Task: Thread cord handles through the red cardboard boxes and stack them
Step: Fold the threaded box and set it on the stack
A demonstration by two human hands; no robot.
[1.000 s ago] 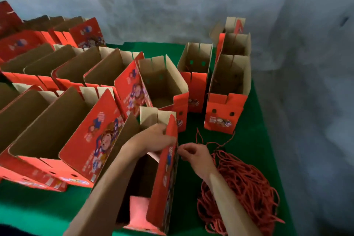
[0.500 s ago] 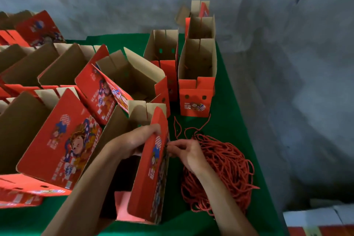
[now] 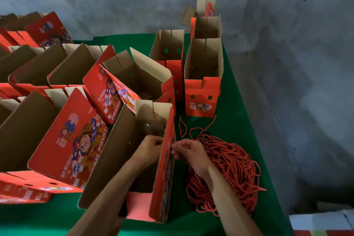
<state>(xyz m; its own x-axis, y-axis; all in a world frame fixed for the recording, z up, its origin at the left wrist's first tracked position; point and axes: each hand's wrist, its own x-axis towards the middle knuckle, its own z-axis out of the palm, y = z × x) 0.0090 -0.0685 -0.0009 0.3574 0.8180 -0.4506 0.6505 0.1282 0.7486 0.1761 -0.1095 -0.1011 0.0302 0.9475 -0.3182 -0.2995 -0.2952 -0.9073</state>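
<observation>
An open red cardboard box [image 3: 162,182] with brown inside stands in front of me on the green table [image 3: 239,101]. My left hand [image 3: 151,146] is inside the box, fingers pressed against its right wall. Outside that wall, my right hand [image 3: 189,151] pinches something small against the red panel; it looks like a cord end, but I cannot tell for sure. A tangled pile of red cord [image 3: 228,170] lies just right of the box, under my right forearm. One loose strand [image 3: 182,126] trails from the pile toward the far boxes.
Several more open red boxes [image 3: 72,140] crowd the left half of the table, leaning on each other. Upright boxes [image 3: 203,94] stand in a row at the far right edge. A grey concrete wall [image 3: 287,63] rises behind and to the right.
My left hand has slid from the box's top rim down inside it. My right hand stays at the outer wall. The view has shifted slightly.
</observation>
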